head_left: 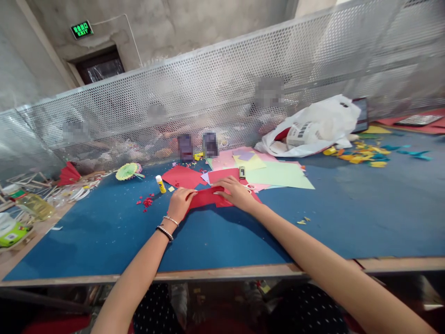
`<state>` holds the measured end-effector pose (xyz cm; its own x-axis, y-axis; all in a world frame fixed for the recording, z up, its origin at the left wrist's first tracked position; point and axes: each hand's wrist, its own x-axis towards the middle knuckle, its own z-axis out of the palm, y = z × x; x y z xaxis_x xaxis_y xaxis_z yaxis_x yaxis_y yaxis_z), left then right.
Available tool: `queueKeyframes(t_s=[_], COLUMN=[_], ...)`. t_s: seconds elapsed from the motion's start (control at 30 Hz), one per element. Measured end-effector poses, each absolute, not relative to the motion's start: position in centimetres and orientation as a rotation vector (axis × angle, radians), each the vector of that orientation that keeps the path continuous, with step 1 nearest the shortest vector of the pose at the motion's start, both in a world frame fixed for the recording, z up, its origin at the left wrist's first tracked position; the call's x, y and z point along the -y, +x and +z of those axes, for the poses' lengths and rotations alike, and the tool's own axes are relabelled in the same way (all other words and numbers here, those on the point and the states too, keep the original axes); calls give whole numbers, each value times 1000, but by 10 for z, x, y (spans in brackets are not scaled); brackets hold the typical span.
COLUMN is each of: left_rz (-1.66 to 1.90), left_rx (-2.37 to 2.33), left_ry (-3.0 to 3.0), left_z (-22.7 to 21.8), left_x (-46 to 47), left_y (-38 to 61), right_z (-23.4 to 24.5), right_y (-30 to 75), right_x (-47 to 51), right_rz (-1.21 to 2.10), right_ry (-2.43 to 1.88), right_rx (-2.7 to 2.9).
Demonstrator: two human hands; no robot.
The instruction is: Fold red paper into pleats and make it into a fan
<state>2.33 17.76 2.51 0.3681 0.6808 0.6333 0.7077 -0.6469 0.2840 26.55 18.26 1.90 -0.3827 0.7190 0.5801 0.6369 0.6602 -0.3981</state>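
Red paper (203, 198) held at a blue table (222, 250), midway along its near side.
I see the left hand (181, 202) pinching one end, nearly closed; the right hand (236, 192), loosely curled, grips farther right. A glue stick (161, 184) stands nearby.

Above the dark doorway (100, 66), I can read EXIT in green on the lit sign (82, 30), beneath Chinese characters.
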Motion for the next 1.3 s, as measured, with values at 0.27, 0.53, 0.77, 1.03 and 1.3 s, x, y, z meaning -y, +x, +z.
queueKeyframes(t_s=[0.27,0.53,0.77,1.03,1.3], left_rz=[-1185,-921,-754,-823,-933], left_rx=[1194,1072,1236,1455,1545], left_ry=[-2415,-2814,-2985,-2964,-2970], left_z=[34,20,23,20,18], left_x=[-172,-176,-176,-179,-180], left_y=[22,28,29,31,33], right_z=[24,12,12,11,3], right_y=[263,265,263,263,265], right_x=[-174,-184,-183,-184,-193], right_rz=[-104,-12,123,174,169], right_ry=[-1055,-897,-898,-987,-1119], right_rx=[2183,2472,2483,2424,2339])
